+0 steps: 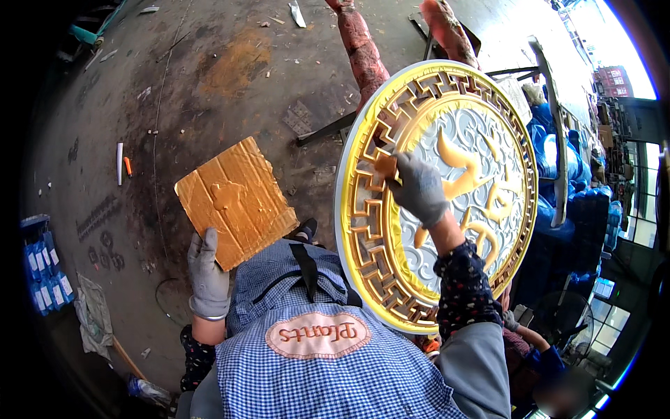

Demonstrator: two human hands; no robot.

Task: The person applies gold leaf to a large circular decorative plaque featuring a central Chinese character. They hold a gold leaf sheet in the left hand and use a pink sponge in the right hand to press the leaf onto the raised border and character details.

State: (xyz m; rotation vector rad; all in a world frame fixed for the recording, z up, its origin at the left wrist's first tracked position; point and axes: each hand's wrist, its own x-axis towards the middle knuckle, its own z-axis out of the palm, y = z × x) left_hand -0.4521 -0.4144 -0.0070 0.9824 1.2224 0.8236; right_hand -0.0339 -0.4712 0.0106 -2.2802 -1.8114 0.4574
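Note:
My left hand (209,274), in a grey glove, grips a piece of brown corrugated cardboard (263,187) by its near edge. A wet, shiny golden-brown smear (227,195) lies on the cardboard. To the right stands a large round carved panel (460,146), tilted, with a gold key-pattern border, pale grey scrollwork and raised gold shapes. My gloved right hand (421,190) is closed on a small brown pad (385,165), held at the inner edge of the panel's left border. Between the fingers, part of the pad is hidden.
Reddish wrapped stand arms (361,56) and dark metal legs (326,130) are behind the panel. Blue-wrapped bundles (576,167) stand at right, near a fan (564,321) and another person's hand (511,321). A white tube (119,164) and scraps litter the floor.

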